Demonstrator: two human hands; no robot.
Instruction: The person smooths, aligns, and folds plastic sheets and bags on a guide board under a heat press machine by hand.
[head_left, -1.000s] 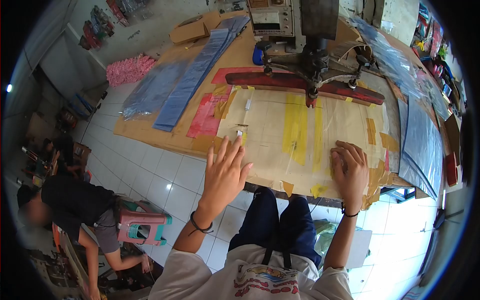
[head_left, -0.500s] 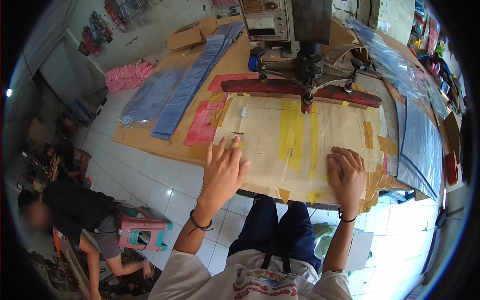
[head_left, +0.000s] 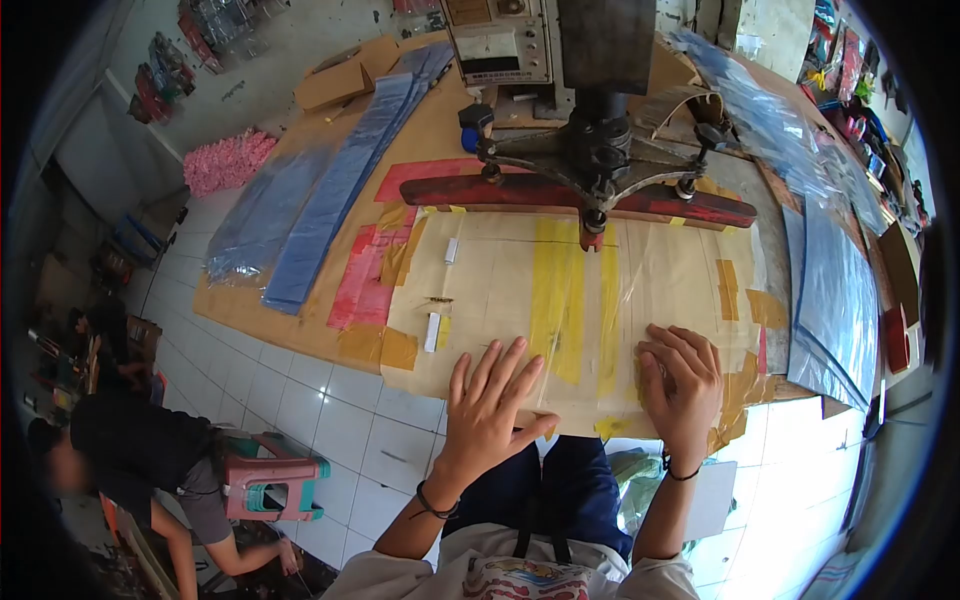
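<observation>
My left hand lies flat with fingers spread on the near edge of a tan, tape-patched board. Toward the board's right side rests my right hand, its fingers loosely bent and the thumb apart from them; nothing shows in its grasp. Yellow tape strips run along the board between the hands. Two small white pieces, one a white strip, sit near its left side. Beyond the hands, a long dark red bar hangs from a black metal bracket over the far part of the board.
Long blue plastic sheets lie on the table at left, with more blue sheets at right. A control box stands behind the bar. A pink pile is at far left. Another person bends beside a plastic stool.
My left hand has slid right and nearer to my body, uncovering the white strip. My right hand stays near the board's right side. The camera view has shifted slightly.
</observation>
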